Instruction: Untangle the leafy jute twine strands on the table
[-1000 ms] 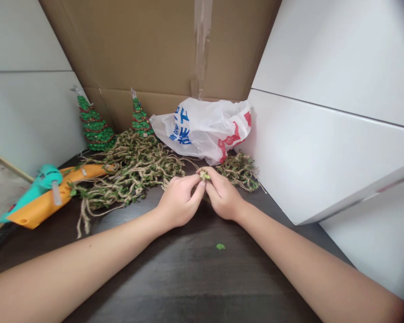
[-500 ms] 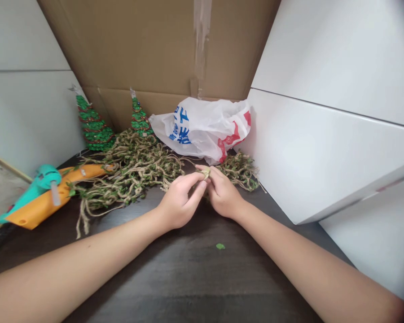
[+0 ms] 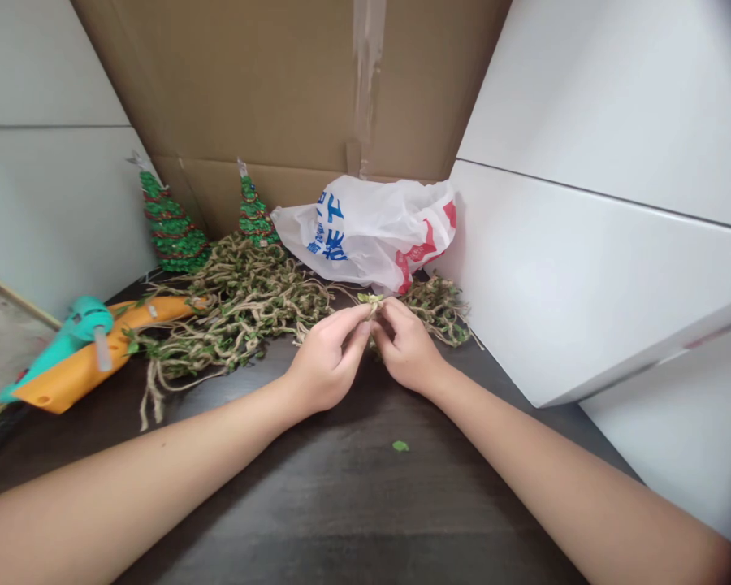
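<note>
Between my fingertips, near the middle of the view, is a small piece of leafy twine, pale and green at its top. My left hand pinches it from the left with thumb and forefinger. From the other side my right hand pinches it too, and the fingertips of both hands meet. The fingers hide most of this piece. Beyond my left hand lies a tangled heap of twine garland with green leaves. A smaller bunch of the garland rests past my right hand.
A crumpled white plastic bag lies behind my hands. Two small tinsel Christmas trees stand at the back left. A teal and orange glue gun lies at left. One loose leaf is on the dark table. White boxes flank the right.
My fingertips have shifted slightly on the piece of leafy twine, and its green top now shows above them. The right fingers are drawn in a little. Everything else stays put.
</note>
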The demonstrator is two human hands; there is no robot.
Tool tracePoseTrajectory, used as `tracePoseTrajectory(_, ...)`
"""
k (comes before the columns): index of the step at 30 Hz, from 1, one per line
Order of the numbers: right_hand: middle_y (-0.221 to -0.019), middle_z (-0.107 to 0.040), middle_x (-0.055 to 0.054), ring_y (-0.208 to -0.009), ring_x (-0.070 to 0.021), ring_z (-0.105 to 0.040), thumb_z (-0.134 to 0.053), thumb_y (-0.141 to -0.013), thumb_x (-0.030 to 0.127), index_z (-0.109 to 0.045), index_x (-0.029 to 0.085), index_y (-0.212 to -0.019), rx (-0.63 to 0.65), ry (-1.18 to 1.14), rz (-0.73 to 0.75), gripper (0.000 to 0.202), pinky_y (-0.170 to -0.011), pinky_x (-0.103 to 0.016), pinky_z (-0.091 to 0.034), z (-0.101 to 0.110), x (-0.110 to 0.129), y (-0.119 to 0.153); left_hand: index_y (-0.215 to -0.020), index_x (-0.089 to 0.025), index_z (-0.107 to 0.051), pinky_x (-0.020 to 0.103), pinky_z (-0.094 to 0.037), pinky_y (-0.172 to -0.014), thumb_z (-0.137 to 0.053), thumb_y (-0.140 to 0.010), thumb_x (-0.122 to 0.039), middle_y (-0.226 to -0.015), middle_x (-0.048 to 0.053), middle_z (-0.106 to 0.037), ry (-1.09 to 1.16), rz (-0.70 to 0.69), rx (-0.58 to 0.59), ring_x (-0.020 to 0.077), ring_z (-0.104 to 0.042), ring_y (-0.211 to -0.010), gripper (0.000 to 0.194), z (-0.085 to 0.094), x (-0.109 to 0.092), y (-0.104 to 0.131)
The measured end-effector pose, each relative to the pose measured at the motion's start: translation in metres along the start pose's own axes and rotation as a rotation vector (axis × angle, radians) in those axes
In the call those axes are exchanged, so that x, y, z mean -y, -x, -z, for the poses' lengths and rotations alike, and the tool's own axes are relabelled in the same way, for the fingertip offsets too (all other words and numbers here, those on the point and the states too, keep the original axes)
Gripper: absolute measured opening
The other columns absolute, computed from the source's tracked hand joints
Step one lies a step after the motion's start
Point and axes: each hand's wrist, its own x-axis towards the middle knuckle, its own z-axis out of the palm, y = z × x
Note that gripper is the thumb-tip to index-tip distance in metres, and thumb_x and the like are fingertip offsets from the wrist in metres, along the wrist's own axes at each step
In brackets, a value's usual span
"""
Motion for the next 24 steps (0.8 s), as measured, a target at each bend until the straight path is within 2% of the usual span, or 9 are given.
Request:
tracePoseTrajectory(3, -0.105, -0.061, -0.008, -0.102, -0.0208, -0.059, -0.047, -0.094, 0.014, -0.059, 0.02, -0.095, 0.001, -0.006, 0.049, 0.013, -0.094, -0.038, -0.048, 0.0001, -0.0009, -0.0004, -0.118, -0.016, -0.066, 0.035, -0.052, -0.098, -0.049, -0.099, -0.022, -0.116, 0.01, -0.072, -0.028, -0.026, -0.017, 0.0199, -0.067, -0.105, 0.026, 0.0003, 0.0009, -0.0007)
tracePoseTrajectory(8, -0.093, -0.061, -0.006, -0.089, -0.0197, -0.058, -0.044, -0.095, 0.014, -0.058, 0.02, -0.091, 0.032, 0.008, 0.01, 0.016, -0.083, -0.036, -0.049, -0.0013, -0.0028, 0.0011, -0.106, -0.016, -0.067, 0.029, -0.052, -0.082, -0.048, -0.099, -0.019, -0.092, 0.006, -0.066, -0.054, -0.053, 0.019, 0.0156, -0.062, -0.085, 0.02, 0.0027, -0.002, -0.0028)
tracePoseTrajectory(14, -0.092, -0.052, -0.004, -0.087, -0.0188, -0.054, -0.044, -0.097, 0.019, -0.052, 0.021, -0.084, 0.081, 0.017, -0.018, 0.014, -0.083, -0.036, -0.047, -0.0008, -0.001, 0.0016, -0.106, -0.015, -0.065, 0.029, -0.049, -0.083, -0.049, -0.1, -0.021, -0.094, 0.006, -0.065, -0.056, -0.054, 0.022, 0.0159, -0.06, -0.087, 0.019, 0.0036, -0.0017, -0.0019)
tracePoseTrajectory(20, -0.091, -0.051, -0.004, -0.086, -0.019, -0.054, -0.043, -0.098, 0.024, -0.051, 0.021, -0.086, 0.098, 0.062, -0.028, 0.015, -0.082, -0.037, -0.047, -0.0001, 0.0008, 0.0018, -0.096, -0.016, -0.061, 0.028, -0.047, -0.081, -0.05, -0.1, -0.024, -0.089, 0.003, -0.065, -0.108, -0.012, 0.02, 0.0153, -0.06, -0.083, 0.014, 0.003, -0.0022, -0.0025)
tracePoseTrajectory(22, -0.095, -0.054, -0.005, -0.089, -0.0197, -0.055, -0.043, -0.098, 0.022, -0.053, 0.021, -0.09, 0.086, 0.055, -0.022, 0.012, -0.083, -0.037, -0.048, -0.0003, 0.001, 0.002, -0.095, -0.017, -0.059, 0.028, -0.046, -0.08, -0.051, -0.099, -0.025, -0.088, 0.003, -0.064, -0.12, -0.002, 0.019, 0.0153, -0.06, -0.083, 0.013, 0.0032, -0.0032, -0.0032)
tracePoseTrajectory(24, -0.105, -0.058, -0.007, -0.099, -0.021, -0.058, -0.044, -0.096, 0.02, -0.053, 0.022, -0.103, 0.058, 0.022, -0.017, 0.011, -0.089, -0.039, -0.049, -0.0003, 0.0012, 0.0026, -0.091, -0.017, -0.058, 0.028, -0.046, -0.078, -0.049, -0.1, -0.024, -0.086, 0.003, -0.063, -0.13, 0.017, 0.02, 0.0153, -0.059, -0.082, 0.014, 0.0032, -0.0035, -0.0034)
